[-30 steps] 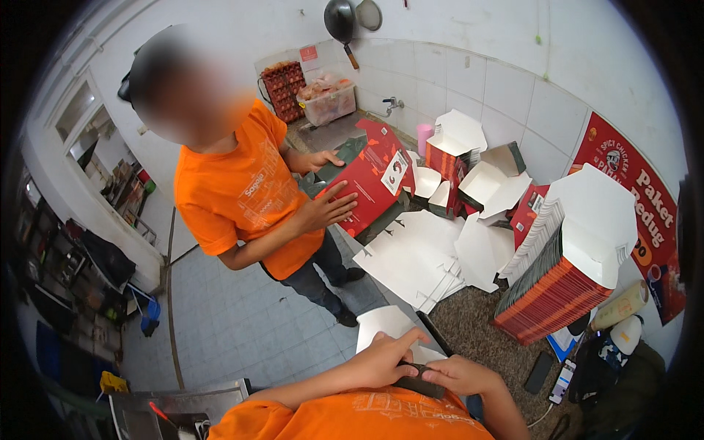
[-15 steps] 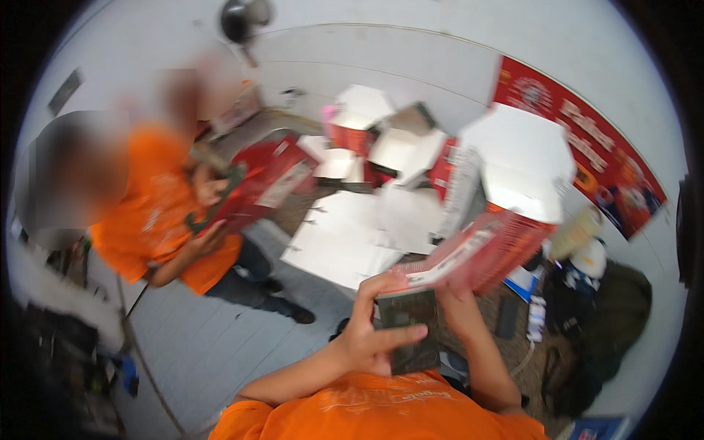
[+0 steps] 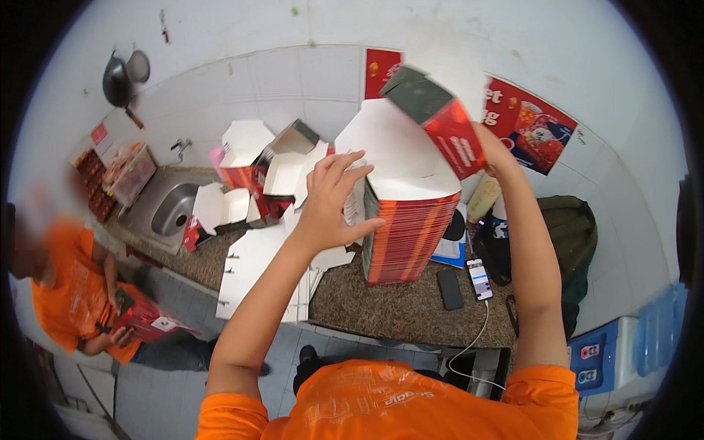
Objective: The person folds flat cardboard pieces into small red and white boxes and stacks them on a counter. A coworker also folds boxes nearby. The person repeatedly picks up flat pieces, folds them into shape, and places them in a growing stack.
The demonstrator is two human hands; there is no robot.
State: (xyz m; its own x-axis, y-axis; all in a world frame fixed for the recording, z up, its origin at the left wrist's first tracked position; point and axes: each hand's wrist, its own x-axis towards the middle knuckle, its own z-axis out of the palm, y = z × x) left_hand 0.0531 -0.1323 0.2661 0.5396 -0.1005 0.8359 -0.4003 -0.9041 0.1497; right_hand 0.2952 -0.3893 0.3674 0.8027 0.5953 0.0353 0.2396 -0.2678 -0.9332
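Raised over a tall stack, a folded carton [image 3: 456, 137] with red and dark green sides and a white lid is gripped by my right hand [image 3: 493, 150] at its right side. Below it stands the tall stack of nested red takeout cartons [image 3: 414, 235], with the white flaps of the top one spread. My left hand [image 3: 334, 205] is at the left of the stack, fingers spread, holding nothing. The thumb reaches toward the stack's upper edge; I cannot tell whether it touches. White flat carton sheets [image 3: 257, 271] lie left of the stack.
Several folded cartons [image 3: 246, 150] sit at the back left, beside a steel sink [image 3: 176, 213]. Two phones [image 3: 450, 290], one charging, and a dark bag [image 3: 565, 231] are on the right of the counter. A co-worker in orange [image 3: 73, 286] handles a red carton [image 3: 147, 319].
The carton I held low in front of my chest is now up over the stack in my right hand. My left hand has let go and opened. My view has turned toward the counter.
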